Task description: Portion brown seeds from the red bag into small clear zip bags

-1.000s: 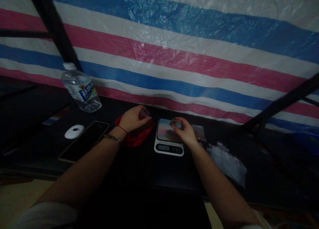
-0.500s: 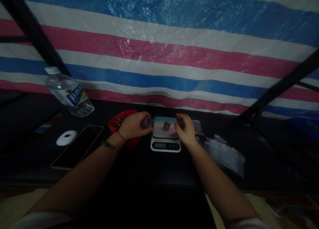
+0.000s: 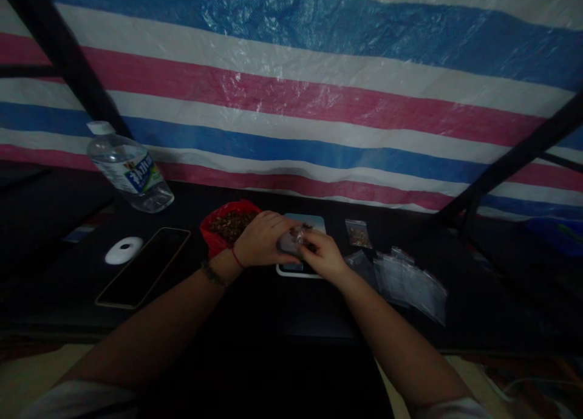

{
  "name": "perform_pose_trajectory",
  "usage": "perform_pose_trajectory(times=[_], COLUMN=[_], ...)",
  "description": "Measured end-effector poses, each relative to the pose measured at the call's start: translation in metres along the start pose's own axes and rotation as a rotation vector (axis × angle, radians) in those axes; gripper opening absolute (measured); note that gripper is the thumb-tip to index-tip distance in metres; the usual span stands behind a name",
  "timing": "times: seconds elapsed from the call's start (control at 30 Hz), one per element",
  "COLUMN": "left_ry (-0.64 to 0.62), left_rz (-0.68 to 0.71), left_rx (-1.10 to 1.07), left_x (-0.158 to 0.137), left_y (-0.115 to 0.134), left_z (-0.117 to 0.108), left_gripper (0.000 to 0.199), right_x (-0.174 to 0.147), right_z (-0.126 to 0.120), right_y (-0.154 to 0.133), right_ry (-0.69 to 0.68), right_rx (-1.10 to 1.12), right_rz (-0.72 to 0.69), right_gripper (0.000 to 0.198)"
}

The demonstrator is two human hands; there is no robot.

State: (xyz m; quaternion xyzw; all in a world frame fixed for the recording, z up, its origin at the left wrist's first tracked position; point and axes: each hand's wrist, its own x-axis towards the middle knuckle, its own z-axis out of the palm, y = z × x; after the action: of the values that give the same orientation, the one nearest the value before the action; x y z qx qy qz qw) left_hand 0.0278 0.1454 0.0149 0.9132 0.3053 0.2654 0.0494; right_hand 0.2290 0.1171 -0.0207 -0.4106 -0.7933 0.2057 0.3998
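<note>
- A clear container (image 3: 288, 245) is gripped in the left hand (image 3: 264, 240), over the scale (image 3: 316, 222).
- A small brownish object (image 3: 300, 231) is pinched by the right hand (image 3: 324, 255) beside it.

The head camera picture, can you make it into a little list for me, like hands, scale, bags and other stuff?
Left hand: holding see-through plastic
Right hand: pinching a small shiny thing, too blurry to name
Scale: partly hidden by the hands
Red bag: open, brown bits inside
Small clear bag: brown bits inside
Flat clear bags: spread out, right side
Left side: bottle, phone
Behind: striped sheet
</note>
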Motion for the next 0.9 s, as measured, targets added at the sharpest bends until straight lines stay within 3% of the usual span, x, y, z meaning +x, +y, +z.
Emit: perform_pose_trajectory(times=[0.07,0.2,0.43,0.6,0.77,0.83,0.9], left_ry=[0.013,0.031,0.060,0.106,0.325,0.281,0.130], left_rz=[-0.071,-0.227,-0.369,-0.324,-0.250,-0.138,0.001], left_rx=[-0.156,-0.376,-0.505,-0.430,-0.095,-0.026,0.001], left_x=[-0.003,-0.009,-0.009,-0.009,-0.007,-0.006,-0.004], left_y=[-0.016,-0.042,-0.042,-0.044,-0.034,-0.023,-0.013], left_z=[-0.002,-0.002,-0.001,0.002,-0.002,-0.004,-0.005], left_gripper=[0.062,0.028,0.034,0.035,0.039,0.050,0.068], right_x=[0.001,0.002,0.002,0.002,0.002,0.002,0.002], right_z=[-0.002,-0.005,-0.010,-0.009,-0.006,-0.004,-0.001], right_y=[0.005,0.012,0.008,0.008,0.003,-0.001,-0.004], right_ry=[0.035,0.104,0.087,0.099,0.098,0.111,0.122], right_rx=[0.003,0.020,-0.041,-0.009,-0.037,-0.068,-0.084], right_rz=[0.028,0.010,0.021,0.048,0.090,0.087,0.078], right_gripper=[0.026,0.019,0.019,0.029,0.039,0.040,0.038])
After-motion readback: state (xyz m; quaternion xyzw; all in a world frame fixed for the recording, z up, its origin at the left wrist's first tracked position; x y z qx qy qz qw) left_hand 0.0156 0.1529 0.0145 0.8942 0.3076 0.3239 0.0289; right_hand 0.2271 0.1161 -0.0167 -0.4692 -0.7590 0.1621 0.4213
